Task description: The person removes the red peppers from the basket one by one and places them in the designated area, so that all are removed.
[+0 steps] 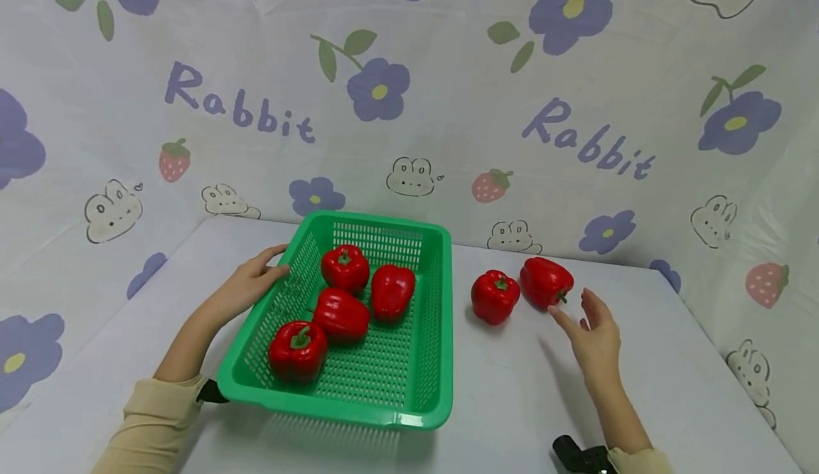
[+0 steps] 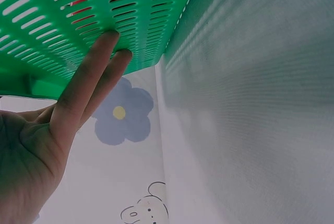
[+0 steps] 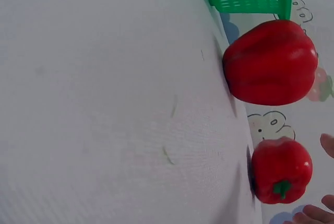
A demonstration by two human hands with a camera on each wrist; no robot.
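A green plastic basket [image 1: 427, 417] with slotted walls holds several red bell peppers [image 1: 298, 351]. At its left side, my left hand [image 1: 252, 282] holds the rim, and in the left wrist view two long fingers [image 2: 86, 80] lie against the outer wall. On the table to the basket's right sit two more peppers, one nearer it [image 1: 495, 296] and one farther right [image 1: 544, 282] with its stem toward me. My right hand [image 1: 595, 335] hovers beside the farther pepper, thumb and fingers spread apart with nothing between them. Only its fingertips show in the right wrist view.
A white table [image 1: 512, 389] carries everything, backed by a hanging cloth [image 1: 448, 104] printed with flowers, rabbits and strawberries. A dark strapped device [image 1: 579, 455] sits at my right wrist.
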